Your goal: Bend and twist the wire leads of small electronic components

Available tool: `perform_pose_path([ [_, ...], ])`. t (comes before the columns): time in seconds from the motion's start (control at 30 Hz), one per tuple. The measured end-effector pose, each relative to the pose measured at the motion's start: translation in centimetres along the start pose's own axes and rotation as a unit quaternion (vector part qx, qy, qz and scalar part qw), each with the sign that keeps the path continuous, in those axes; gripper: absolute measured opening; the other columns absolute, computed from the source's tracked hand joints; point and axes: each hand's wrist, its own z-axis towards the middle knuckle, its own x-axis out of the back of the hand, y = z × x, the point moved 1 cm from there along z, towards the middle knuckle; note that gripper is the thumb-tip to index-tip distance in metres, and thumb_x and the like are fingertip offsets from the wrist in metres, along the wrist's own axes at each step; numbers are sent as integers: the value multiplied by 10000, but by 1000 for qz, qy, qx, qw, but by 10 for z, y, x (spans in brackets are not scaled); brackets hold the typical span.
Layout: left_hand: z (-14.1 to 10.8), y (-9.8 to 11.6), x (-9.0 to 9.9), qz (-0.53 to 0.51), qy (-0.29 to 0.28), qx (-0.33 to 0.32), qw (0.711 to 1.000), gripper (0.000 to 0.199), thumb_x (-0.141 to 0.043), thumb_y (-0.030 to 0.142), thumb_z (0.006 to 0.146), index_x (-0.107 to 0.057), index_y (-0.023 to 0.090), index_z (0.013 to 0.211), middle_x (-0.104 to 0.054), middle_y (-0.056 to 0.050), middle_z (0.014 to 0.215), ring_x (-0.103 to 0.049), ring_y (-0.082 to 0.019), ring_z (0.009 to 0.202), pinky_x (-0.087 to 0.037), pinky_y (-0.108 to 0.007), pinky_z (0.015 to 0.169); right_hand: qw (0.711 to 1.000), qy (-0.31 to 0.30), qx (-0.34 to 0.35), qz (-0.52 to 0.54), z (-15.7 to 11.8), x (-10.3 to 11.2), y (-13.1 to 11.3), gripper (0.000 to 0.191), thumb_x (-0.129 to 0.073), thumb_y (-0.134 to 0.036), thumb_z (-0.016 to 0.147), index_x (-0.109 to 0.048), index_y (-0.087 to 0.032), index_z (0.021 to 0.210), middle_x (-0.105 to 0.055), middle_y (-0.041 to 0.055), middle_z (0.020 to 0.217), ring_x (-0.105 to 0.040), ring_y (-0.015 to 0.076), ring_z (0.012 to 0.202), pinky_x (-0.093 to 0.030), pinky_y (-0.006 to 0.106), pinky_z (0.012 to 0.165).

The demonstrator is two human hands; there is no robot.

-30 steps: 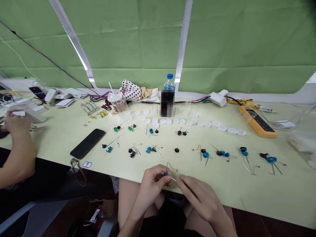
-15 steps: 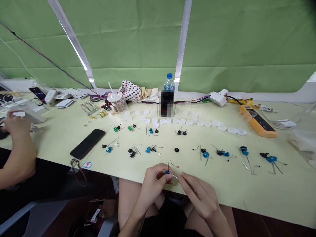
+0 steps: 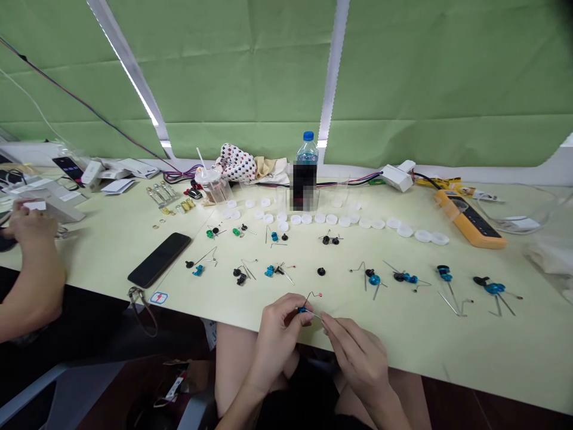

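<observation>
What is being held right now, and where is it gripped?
Left fingers pinch a small blue part; the right hand has its fingertips at the outer end of its thin metal rod.

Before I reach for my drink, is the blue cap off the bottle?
No, the blue cap sits on top of the bottle, which stands upright.

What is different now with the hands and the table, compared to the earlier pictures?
The right hand swung slightly left; the bent wire's red tip shifted slightly away from the person. Nothing was newly gripped or released: the left hand keeps the blue part, the right the thin rod. The phone stayed.
</observation>
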Motion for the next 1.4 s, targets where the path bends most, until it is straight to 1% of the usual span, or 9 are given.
perform_pose_path([
  [0.1,-1,3,0,26,7,-16,1000,109,-509,151,788,-612,165,755,-595,-41,823,-539,-141,747,-444,-223,662,978,-13,-127,165,5,-1,-5,257,-482,-129,891,-654,-215,1061,-650,19,728,-626,109,590,-511,210,546],
  [0.2,-2,4,0,42,11,-27,999,112,-510,155,790,-609,168,740,-594,-38,793,-530,-140,729,-431,-222,648,919,-32,-253,300,7,-3,-9,191,-508,-213,885,-679,-210,969,-610,9,688,-596,107,529,-516,214,480],
  [0.3,-2,3,-1,45,13,-31,998,115,-512,152,790,-613,170,738,-598,-37,785,-534,-142,727,-428,-221,646,864,-41,-343,365,6,-4,-10,170,-557,-288,856,-695,-194,889,-601,10,660,-592,119,508,-523,229,457],
  [0.43,-3,0,-2,43,20,-34,998,120,-509,136,795,-617,173,759,-604,-37,807,-549,-142,743,-437,-223,660,806,-32,-414,421,6,-7,-12,180,-598,-327,829,-691,-174,851,-595,10,658,-588,118,506,-523,233,455],
  [0.83,-6,-4,-7,46,66,-55,995,152,-503,150,819,-650,187,838,-628,-51,902,-582,-156,833,-460,-231,705,726,-27,-485,487,7,-11,-12,282,-663,-426,761,-687,-148,801,-630,13,588,-576,113,452,-502,225,434],
  [0.97,-3,-3,-5,36,55,-66,996,133,-532,132,796,-651,185,822,-628,-47,867,-583,-157,816,-458,-232,692,709,-31,-494,503,9,-7,-10,282,-675,-424,752,-677,-142,773,-617,9,569,-558,96,431,-476,201,408],
  [1.13,2,-5,-3,29,32,-60,997,117,-554,124,771,-652,178,805,-626,-41,839,-576,-156,797,-447,-243,707,685,-52,-509,518,15,0,-8,333,-704,-434,721,-660,-138,864,-615,6,594,-575,101,446,-477,201,407],
  [1.27,3,-8,-5,24,31,-62,997,141,-530,98,770,-645,178,789,-615,-37,840,-570,-151,798,-439,-237,696,674,-64,-509,531,15,-3,-7,325,-693,-439,730,-636,-135,832,-604,-3,581,-564,93,423,-448,184,381],
  [1.4,2,-10,-6,17,31,-64,997,140,-526,97,776,-642,175,770,-606,-42,853,-565,-148,791,-440,-232,675,653,-50,-515,553,14,-6,-6,295,-692,-404,744,-615,-140,852,-588,-19,564,-535,70,400,-406,153,362],
])
